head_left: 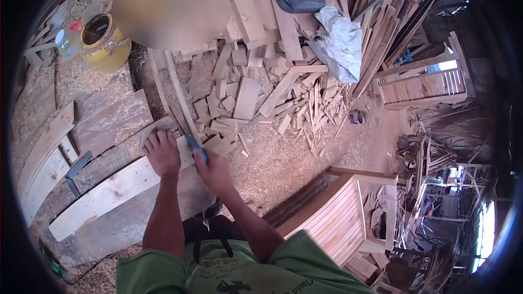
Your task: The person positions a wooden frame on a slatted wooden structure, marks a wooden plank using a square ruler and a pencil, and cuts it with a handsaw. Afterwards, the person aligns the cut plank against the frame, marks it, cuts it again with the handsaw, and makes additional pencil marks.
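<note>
A long curved pale board [109,194] lies across the worn workbench [103,239]. My left hand [162,153] rests on its right part with the fingers spread. My right hand [211,171] is closed around a blue-handled tool [196,147] at the board's right end; the working part of the tool cannot be made out. A dark metal square [77,173] lies to the left, between the pale board and another curved board [46,177]. Behind them is a wide reddish-brown plank [113,121].
A yellow bucket [107,43] stands at the back left. Wood offcuts [248,98] and a white sack [339,43] are heaped beyond the bench. A slatted wooden piece [332,215] stands at the right. Sawdust covers the ground.
</note>
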The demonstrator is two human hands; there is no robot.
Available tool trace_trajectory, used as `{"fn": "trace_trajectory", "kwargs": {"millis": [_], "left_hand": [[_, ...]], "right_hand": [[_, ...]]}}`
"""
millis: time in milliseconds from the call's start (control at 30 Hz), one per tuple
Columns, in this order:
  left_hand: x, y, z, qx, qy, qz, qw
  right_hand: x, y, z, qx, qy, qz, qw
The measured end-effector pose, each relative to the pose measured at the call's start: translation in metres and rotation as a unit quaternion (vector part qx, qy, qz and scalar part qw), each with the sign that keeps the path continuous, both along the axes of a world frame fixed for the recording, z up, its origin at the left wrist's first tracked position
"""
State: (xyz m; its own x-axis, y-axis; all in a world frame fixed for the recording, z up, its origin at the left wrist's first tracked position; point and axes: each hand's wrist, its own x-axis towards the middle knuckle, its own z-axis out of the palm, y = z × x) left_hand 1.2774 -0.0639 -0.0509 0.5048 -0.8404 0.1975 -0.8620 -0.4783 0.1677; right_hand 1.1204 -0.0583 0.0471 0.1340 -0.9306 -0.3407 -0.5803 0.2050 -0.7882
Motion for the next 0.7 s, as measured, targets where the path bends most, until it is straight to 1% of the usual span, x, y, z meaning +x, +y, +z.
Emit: {"fn": "trace_trajectory", "kwargs": {"millis": [33,100,133,200,233,267,300,367,433,467,533,567,633,667,700], "left_hand": [[0.000,0.001,0.000,-0.014,-0.006,-0.005,1.000],[-0.004,0.014,0.003,-0.019,-0.007,-0.014,1.000],[0.000,0.002,0.004,-0.039,-0.012,-0.011,0.999],[0.002,0.003,-0.001,-0.034,-0.010,-0.005,0.999],[-0.001,0.004,0.002,-0.023,-0.004,-0.003,1.000],[-0.001,0.000,0.004,-0.017,0.000,0.002,1.000],[-0.001,0.000,0.002,0.004,0.000,0.008,1.000],[0.000,-0.007,0.000,-0.012,-0.006,0.010,1.000],[0.002,0.000,0.001,-0.026,0.000,-0.005,1.000],[0.003,-0.001,0.000,-0.031,0.002,-0.005,1.000],[0.002,0.001,0.002,-0.039,0.009,-0.010,0.999],[0.002,0.001,0.004,-0.003,0.027,-0.004,1.000],[0.001,0.003,0.003,-0.033,0.010,-0.010,0.999],[0.002,0.000,0.001,-0.047,0.002,-0.008,0.999],[0.003,0.001,-0.001,-0.038,0.000,-0.009,0.999]], "right_hand": [[0.004,-0.009,-0.002,0.015,0.004,0.023,1.000],[-0.010,0.033,0.012,0.013,0.002,-0.002,1.000],[-0.017,0.040,0.021,-0.006,-0.002,-0.007,1.000],[-0.060,0.094,0.068,-0.032,0.003,-0.025,0.999],[-0.081,0.121,0.096,0.020,0.012,-0.022,0.999],[-0.091,0.128,0.111,0.067,0.019,-0.015,0.997],[-0.086,0.117,0.103,0.051,0.037,-0.004,0.998],[-0.070,0.104,0.078,0.025,0.068,0.012,0.997],[-0.025,0.044,0.010,-0.008,0.037,-0.017,0.999],[-0.003,0.012,-0.003,-0.014,-0.012,0.004,1.000],[0.022,-0.014,-0.018,-0.072,0.049,0.033,0.996],[0.014,0.002,-0.011,-0.062,0.032,0.026,0.997],[-0.012,0.032,0.023,-0.058,-0.002,0.011,0.998],[-0.039,0.061,0.044,-0.003,-0.010,-0.002,1.000],[-0.066,0.092,0.080,0.048,0.009,-0.011,0.999]]}}
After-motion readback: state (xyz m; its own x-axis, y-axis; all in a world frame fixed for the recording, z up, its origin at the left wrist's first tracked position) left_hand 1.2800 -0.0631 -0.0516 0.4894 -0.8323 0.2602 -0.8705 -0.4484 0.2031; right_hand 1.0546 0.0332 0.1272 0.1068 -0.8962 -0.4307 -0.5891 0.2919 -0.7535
